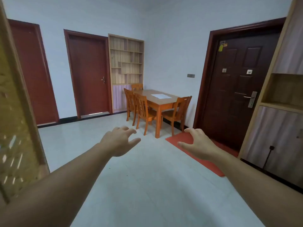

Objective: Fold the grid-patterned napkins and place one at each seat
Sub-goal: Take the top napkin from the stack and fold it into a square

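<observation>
Orange-brown wood table [165, 104] across the room by the far wall, well apart from the person. That's where the work is. One pale flat patch [159, 96] lies on the tabletop, prob the grid-patterned napkins, but it's too far off to read any pattern or count layers.

Left hand [120, 141] and right hand [199, 145] are both out in front over the floor, fingers spread and loosely bent, grasping nothing. Neither touches a thing.

Seats: four chairs, w/ two [144, 110] along the table's left side, one [137, 86] at the far end and one [179, 108] at the near-right end. No folded napkin shows at any place.

So progress, by my read, is approx zero: nothing folded, nothing set out. Left to do: get to the table, pick up the pale stack, fold each piece, lay one per seat, i.e. four placements. Red mat [196, 154] lies beside the dark door [237, 87], near the route in.
</observation>
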